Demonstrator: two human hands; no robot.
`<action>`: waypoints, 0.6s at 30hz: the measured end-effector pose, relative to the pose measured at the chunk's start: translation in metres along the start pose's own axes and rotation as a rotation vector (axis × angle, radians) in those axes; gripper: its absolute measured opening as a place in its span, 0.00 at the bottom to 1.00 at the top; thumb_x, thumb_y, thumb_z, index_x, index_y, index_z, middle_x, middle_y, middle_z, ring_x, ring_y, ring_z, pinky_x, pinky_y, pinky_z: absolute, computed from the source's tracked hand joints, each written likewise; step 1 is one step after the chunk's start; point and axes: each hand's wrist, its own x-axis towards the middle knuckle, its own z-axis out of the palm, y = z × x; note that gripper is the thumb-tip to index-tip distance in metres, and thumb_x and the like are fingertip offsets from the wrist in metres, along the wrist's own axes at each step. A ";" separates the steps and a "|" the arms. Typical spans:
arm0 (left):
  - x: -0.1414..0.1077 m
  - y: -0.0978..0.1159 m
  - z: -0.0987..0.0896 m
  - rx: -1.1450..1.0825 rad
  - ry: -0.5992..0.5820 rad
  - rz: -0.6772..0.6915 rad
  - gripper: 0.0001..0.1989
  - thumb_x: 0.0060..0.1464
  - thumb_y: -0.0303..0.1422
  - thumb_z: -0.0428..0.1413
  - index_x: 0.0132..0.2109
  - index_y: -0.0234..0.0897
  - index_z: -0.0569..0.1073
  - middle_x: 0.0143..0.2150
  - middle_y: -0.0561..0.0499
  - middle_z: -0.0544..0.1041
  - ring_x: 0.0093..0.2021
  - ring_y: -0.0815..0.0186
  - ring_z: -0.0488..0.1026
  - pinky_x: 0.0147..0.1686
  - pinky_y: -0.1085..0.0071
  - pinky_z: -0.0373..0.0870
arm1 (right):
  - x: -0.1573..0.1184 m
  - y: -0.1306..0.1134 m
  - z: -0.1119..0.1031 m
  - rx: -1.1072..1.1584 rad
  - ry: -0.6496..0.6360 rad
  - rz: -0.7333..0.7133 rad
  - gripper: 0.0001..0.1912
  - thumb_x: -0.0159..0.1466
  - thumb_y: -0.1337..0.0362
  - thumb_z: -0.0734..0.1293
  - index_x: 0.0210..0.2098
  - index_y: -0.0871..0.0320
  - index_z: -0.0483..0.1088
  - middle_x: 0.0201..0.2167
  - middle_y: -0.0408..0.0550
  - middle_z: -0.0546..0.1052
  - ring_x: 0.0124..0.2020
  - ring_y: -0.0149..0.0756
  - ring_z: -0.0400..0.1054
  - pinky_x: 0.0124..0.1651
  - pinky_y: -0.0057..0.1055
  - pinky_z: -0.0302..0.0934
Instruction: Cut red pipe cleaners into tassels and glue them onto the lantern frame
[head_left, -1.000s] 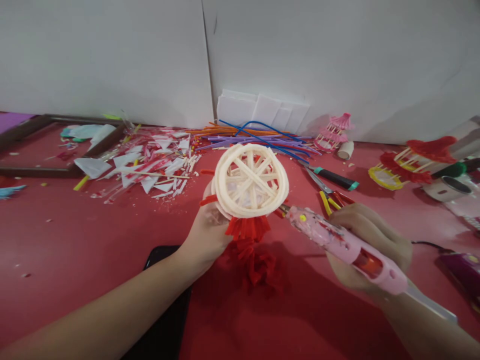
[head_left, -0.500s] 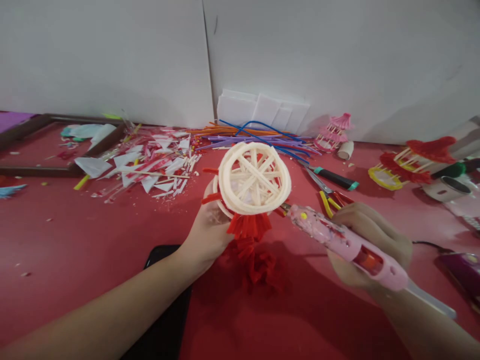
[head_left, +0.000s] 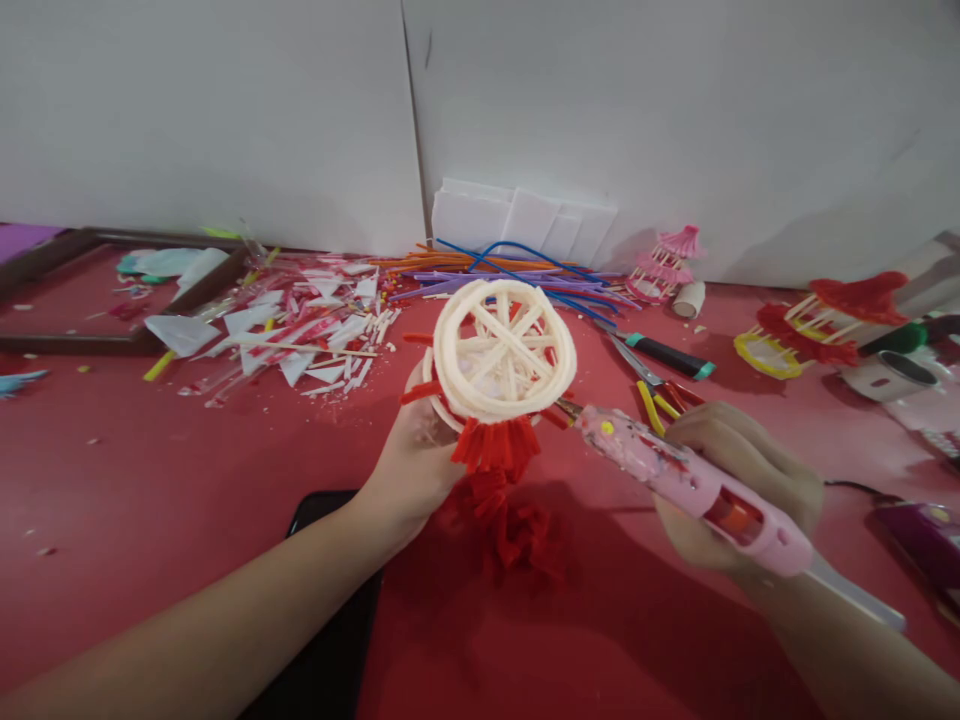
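A white fuzzy wheel-shaped frame [head_left: 504,350] with crossing spokes is held up at the middle of the view. My left hand [head_left: 420,450] grips it from the lower left, its fingers partly hidden behind the frame. Red fuzzy strips [head_left: 496,446] hang in a fringe from its lower side. My right hand [head_left: 739,480] is closed around a pink glue gun [head_left: 697,495], whose metal nozzle points left at the frame's lower right edge. Whether the nozzle touches it is unclear. Curled red strips [head_left: 525,540] lie below the frame.
Paper and stick scraps [head_left: 300,320] are at the left, beside a brown frame [head_left: 82,342]. Purple, orange and blue stems [head_left: 517,275] lie at the back. Scissors [head_left: 634,355], a black-handled tool [head_left: 667,353], a pink tiered model [head_left: 664,265] and a red-and-yellow one [head_left: 806,335] are rightward. A black phone-like slab [head_left: 322,620] sits under my left forearm.
The white frame has tilted slightly and shifted a little up and left, so red bits now show through its spokes. The glue gun has barely moved.
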 end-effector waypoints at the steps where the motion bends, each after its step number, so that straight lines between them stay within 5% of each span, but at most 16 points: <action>1: 0.000 -0.001 -0.001 -0.004 0.003 0.001 0.25 0.38 0.30 0.72 0.47 0.39 0.79 0.50 0.42 0.82 0.63 0.48 0.69 0.62 0.55 0.66 | 0.000 0.000 0.000 0.000 0.007 -0.004 0.11 0.54 0.72 0.65 0.36 0.54 0.66 0.27 0.47 0.68 0.28 0.41 0.65 0.29 0.40 0.61; 10: 0.001 -0.004 -0.002 -0.032 0.026 0.015 0.27 0.40 0.27 0.71 0.50 0.42 0.77 0.54 0.45 0.80 0.63 0.51 0.68 0.62 0.58 0.66 | 0.001 0.004 0.000 -0.065 -0.055 0.033 0.10 0.54 0.73 0.66 0.34 0.55 0.64 0.25 0.45 0.68 0.26 0.38 0.64 0.28 0.35 0.59; 15: 0.000 0.000 0.000 -0.063 0.129 0.010 0.32 0.37 0.26 0.71 0.52 0.46 0.73 0.56 0.49 0.78 0.62 0.53 0.69 0.63 0.56 0.65 | 0.000 0.019 0.005 -0.248 -0.395 0.220 0.03 0.58 0.69 0.63 0.32 0.56 0.65 0.25 0.45 0.70 0.25 0.36 0.65 0.28 0.31 0.56; 18: 0.000 0.002 0.001 -0.058 0.182 -0.015 0.32 0.36 0.29 0.71 0.51 0.48 0.73 0.56 0.50 0.78 0.61 0.52 0.70 0.62 0.55 0.66 | -0.003 0.024 0.011 -0.347 -0.602 0.277 0.09 0.58 0.66 0.62 0.39 0.58 0.68 0.33 0.51 0.74 0.34 0.42 0.69 0.36 0.35 0.59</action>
